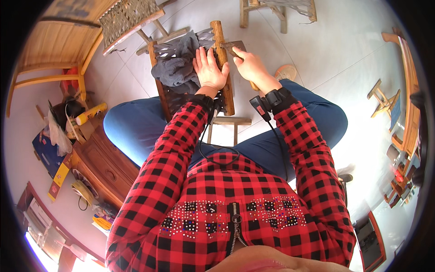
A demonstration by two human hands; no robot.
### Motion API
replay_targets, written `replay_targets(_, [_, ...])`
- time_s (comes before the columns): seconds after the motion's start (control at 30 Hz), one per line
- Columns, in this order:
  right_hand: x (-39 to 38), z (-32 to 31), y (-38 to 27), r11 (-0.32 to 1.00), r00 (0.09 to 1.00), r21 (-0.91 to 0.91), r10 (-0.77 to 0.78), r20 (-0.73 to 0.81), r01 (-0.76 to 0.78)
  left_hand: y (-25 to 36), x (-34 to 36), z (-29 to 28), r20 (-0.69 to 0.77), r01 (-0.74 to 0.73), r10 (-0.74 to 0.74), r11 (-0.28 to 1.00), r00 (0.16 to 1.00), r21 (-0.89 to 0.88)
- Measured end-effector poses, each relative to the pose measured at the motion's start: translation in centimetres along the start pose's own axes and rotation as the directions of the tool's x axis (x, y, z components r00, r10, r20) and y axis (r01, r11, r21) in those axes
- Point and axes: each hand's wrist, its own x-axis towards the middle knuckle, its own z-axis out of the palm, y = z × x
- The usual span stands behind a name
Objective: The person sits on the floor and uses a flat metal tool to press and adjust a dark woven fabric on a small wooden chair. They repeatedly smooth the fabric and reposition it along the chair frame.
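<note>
A small wooden stool frame (222, 68) with round rails and dark woven strips stands between my knees. A crumpled dark grey cloth (176, 70) lies over its seat. My left hand (210, 70) rests flat on the seat beside the right rail, fingers stretched out, partly over the cloth. My right hand (253, 69) is closed round the wooden handle of a small hatchet (236, 46). Its flat metal head is against or just beside the outer side of that rail, near the far end; I cannot tell whether they touch.
Another woven stool (129, 25) stands at the far left, near a wooden chair (59, 50). A further stool (276, 11) is at the back. A carved wooden cabinet (106, 165) is at my left, and a small folding stool (385, 99) at the right. Cables hang from both wrists.
</note>
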Motion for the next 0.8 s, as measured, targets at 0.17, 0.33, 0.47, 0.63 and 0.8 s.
replay_targets(0.17, [-0.21, 0.04, 0.61, 1.000, 0.999, 0.015, 0.009, -0.031, -0.009, -0.06, -0.06, 0.03, -0.054, -0.029, 0.029, 1.000, 0.998, 0.004])
replay_targets(0.33, [-0.20, 0.01, 0.07, 1.000, 0.998, -0.013, -0.007, -0.068, 0.006, -0.13, -0.03, 0.12, -0.049, -0.026, 0.026, 1.000, 0.998, 0.000])
replay_targets(0.47, [0.23, -0.10, 0.24, 1.000, 1.000, -0.018, 0.023, -0.021, -0.023, -0.05, -0.07, 0.13, -0.056, -0.029, 0.030, 0.999, 0.998, 0.017])
replay_targets(0.63, [-0.07, 0.37, 0.74, 0.998, 0.997, -0.060, -0.036, -0.075, 0.031, -0.09, 0.07, 0.21, -0.053, -0.036, 0.036, 0.999, 0.998, 0.013])
replay_targets(0.8, [-0.41, 0.39, 0.67, 1.000, 1.000, -0.018, 0.004, -0.023, -0.005, -0.27, -0.04, 0.31, -0.057, -0.036, 0.037, 0.999, 0.998, 0.026])
